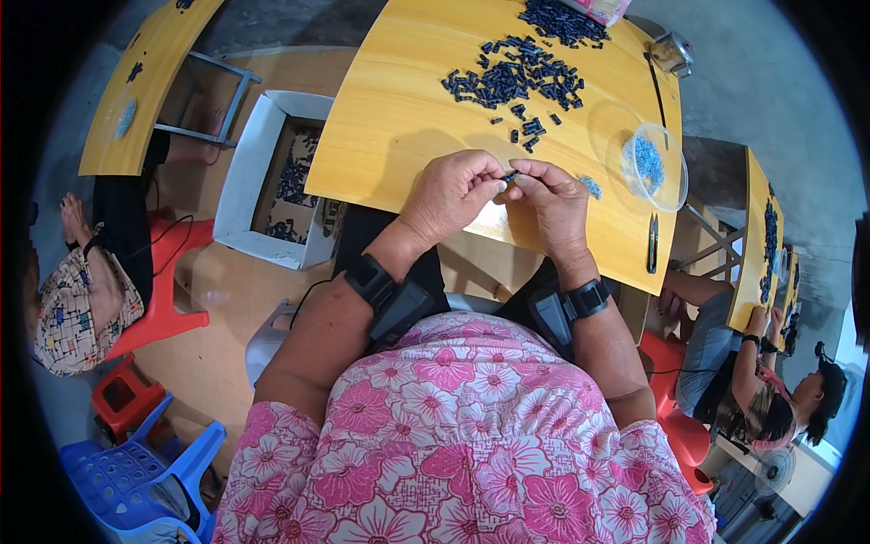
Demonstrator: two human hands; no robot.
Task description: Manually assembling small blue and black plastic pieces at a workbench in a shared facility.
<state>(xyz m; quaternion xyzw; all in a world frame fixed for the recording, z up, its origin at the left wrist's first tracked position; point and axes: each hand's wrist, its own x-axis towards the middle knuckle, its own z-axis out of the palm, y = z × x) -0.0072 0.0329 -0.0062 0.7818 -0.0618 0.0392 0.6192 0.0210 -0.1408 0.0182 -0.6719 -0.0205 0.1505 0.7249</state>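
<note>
My left hand (453,192) and my right hand (557,201) meet over the near edge of the yellow wooden table (381,118). Thumbs and index fingers of both pinch one small black plastic part (509,178), mostly covered by the fingertips. Beyond them lies a loose heap of similar black parts (507,83), a few of them scattered toward my hands. Just right of my right hand is a little pile of tiny clear-blue pieces (590,187). A round clear plastic tub (669,198) stands farther right, with more blue pieces (646,163) inside.
Black tweezers (652,245) lie near the table's right edge. A metal tin (671,54) and a thin dark rod (656,91) are at the far right. A white carton (237,195) of black parts sits left of the table. Other people sit at tables on both sides.
</note>
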